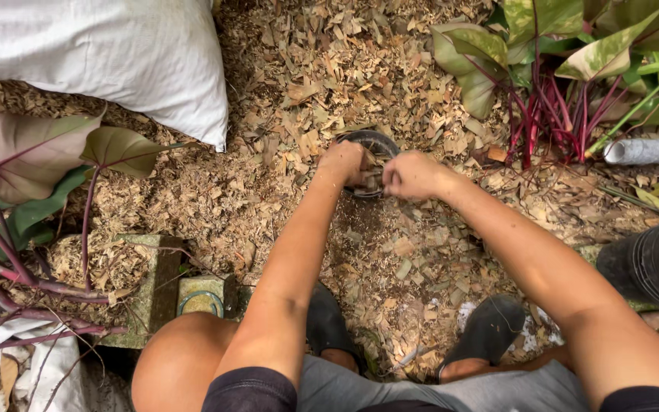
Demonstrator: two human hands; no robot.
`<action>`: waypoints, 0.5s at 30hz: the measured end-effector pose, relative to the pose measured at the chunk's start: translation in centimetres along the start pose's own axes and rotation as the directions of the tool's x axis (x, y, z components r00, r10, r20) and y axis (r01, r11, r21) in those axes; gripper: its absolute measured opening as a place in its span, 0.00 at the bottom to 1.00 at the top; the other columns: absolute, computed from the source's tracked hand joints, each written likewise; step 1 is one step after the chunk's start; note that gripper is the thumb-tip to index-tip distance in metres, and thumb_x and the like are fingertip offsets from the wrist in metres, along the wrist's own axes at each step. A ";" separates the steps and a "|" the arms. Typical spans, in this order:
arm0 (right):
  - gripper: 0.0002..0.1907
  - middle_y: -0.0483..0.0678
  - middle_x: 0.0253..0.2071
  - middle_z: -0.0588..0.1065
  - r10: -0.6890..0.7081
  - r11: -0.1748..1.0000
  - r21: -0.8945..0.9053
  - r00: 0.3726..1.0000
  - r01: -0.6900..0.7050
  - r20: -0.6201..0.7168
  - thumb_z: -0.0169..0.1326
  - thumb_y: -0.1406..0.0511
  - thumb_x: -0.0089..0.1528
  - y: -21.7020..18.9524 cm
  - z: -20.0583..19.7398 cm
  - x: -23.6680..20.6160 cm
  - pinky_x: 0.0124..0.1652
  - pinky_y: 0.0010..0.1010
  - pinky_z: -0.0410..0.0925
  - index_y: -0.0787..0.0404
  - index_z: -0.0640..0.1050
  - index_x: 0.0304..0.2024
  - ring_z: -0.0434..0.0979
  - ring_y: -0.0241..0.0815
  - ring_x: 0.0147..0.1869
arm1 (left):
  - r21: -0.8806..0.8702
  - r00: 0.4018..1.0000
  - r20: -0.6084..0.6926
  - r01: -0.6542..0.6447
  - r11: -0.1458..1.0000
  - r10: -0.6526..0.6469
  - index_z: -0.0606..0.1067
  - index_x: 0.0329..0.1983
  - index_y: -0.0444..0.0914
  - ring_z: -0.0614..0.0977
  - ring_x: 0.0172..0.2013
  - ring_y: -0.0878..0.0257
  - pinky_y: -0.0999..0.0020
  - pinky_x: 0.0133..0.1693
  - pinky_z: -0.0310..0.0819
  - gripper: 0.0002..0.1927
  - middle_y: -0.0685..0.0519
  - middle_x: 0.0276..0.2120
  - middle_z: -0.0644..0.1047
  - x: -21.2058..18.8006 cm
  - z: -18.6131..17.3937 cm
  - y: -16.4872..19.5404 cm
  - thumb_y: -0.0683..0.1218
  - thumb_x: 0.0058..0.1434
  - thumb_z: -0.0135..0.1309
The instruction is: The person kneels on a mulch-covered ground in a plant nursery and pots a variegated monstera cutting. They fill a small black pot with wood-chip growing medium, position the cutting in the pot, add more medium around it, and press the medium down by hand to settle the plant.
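Left hand point(342, 162) and right hand point(413, 175): both at centre frame, closed about a small black pot point(371, 149) that sits on ground covered in dry wood chips point(329, 69); the left fist grips the near rim, the right is clenched just beside it, apparently pinching or pressing something at the pot's mouth, though the fingers hide what. Pot: tilted slightly toward the viewer, part-buried in chips, contents obscured. Adjacent items: white sack point(116, 53), upper left; red-stemmed plant with variegated leaves point(558, 99), upper right; grey pipe point(650, 151), right edge; larger black pot point(650, 263), lower right; broad pink-green leaves point(32, 152), left; mossy concrete block point(154, 282), lower left; black sandals point(490, 328), bottom centre. Risks, as judged: the light pot may tip and spill under uneven pressure from the two hands; loose chips may slide into its mouth; an elbow swinging right could bruise the red stems; the squatting stance on shifting chips could slip.
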State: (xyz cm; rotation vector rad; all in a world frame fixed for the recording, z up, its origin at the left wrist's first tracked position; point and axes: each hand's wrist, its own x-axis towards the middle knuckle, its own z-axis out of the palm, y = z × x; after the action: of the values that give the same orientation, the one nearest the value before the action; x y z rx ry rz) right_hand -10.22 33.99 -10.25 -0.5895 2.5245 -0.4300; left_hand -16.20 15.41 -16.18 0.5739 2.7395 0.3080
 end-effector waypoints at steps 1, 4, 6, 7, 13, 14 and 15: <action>0.12 0.52 0.42 0.83 0.091 0.996 0.022 0.993 -0.090 -0.077 0.49 0.71 0.63 -0.4 -0.9 0.9 0.38 0.32 0.78 0.59 0.82 0.46 0.84 0.42 0.36 | 0.005 1.000 -0.014 0.014 1.000 -0.014 0.84 0.45 0.40 0.86 0.47 0.50 0.55 0.49 0.80 0.16 0.43 0.45 0.84 0.3 0.7 -0.2 0.47 0.53 0.63; 0.12 0.59 0.44 0.82 0.306 0.952 0.008 0.952 -0.306 0.008 0.61 0.68 0.60 -1.9 -1.5 3.6 0.42 0.41 0.79 0.61 0.78 0.46 0.85 0.49 0.43 | -0.029 0.985 -0.165 0.037 0.999 -0.042 0.82 0.48 0.38 0.86 0.46 0.47 0.52 0.47 0.82 0.15 0.41 0.45 0.83 1.1 3.2 -0.4 0.45 0.58 0.60; 0.12 0.61 0.47 0.81 0.165 0.972 -0.145 0.977 -0.184 -0.134 0.60 0.70 0.57 -2.5 -0.2 5.0 0.48 0.43 0.76 0.64 0.81 0.44 0.82 0.54 0.49 | -0.036 0.985 -0.167 0.043 0.998 -0.049 0.81 0.48 0.37 0.85 0.47 0.45 0.51 0.48 0.81 0.15 0.39 0.46 0.82 0.9 3.6 -0.3 0.46 0.58 0.60; 0.13 0.63 0.48 0.80 0.083 0.966 -0.225 0.977 -0.127 -0.195 0.59 0.71 0.56 -2.8 0.4 5.7 0.51 0.44 0.74 0.66 0.82 0.44 0.81 0.57 0.53 | -0.022 0.994 -0.099 0.051 0.998 -0.052 0.81 0.46 0.37 0.84 0.48 0.45 0.52 0.49 0.80 0.16 0.39 0.46 0.81 0.6 3.4 -0.3 0.48 0.56 0.62; 0.11 0.63 0.45 0.79 0.159 0.981 0.152 0.941 -0.118 -0.297 0.52 0.66 0.64 -2.2 2.1 7.7 0.51 0.47 0.72 0.61 0.84 0.43 0.81 0.59 0.50 | 0.295 0.994 -0.091 -0.038 0.955 0.067 0.83 0.44 0.38 0.79 0.56 0.47 0.49 0.66 0.61 0.18 0.42 0.48 0.81 -2.0 -1.2 0.5 0.54 0.57 0.57; 0.11 0.62 0.44 0.80 0.120 0.991 0.086 0.949 -0.099 -0.293 0.53 0.68 0.62 -2.1 1.9 7.8 0.51 0.45 0.74 0.61 0.85 0.41 0.82 0.58 0.48 | 0.360 0.991 -0.102 -0.042 0.932 0.084 0.84 0.44 0.39 0.78 0.59 0.47 0.47 0.72 0.54 0.18 0.44 0.47 0.82 -2.6 -1.6 0.9 0.54 0.60 0.54; 0.10 0.61 0.42 0.81 0.083 0.997 0.019 0.953 -0.081 -0.292 0.53 0.70 0.61 -1.9 1.4 7.8 0.50 0.44 0.76 0.61 0.85 0.40 0.84 0.56 0.46 | 0.378 0.999 -0.009 -0.038 0.925 0.045 0.84 0.43 0.41 0.75 0.61 0.48 0.42 0.73 0.47 0.17 0.47 0.46 0.82 -3.1 -1.9 1.2 0.54 0.61 0.52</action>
State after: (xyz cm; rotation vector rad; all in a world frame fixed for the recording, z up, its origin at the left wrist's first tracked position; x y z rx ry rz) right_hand -14.95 28.34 -13.81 -0.4425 2.8161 -0.5288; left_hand -13.78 14.95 -13.21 0.7292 2.8216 -0.2166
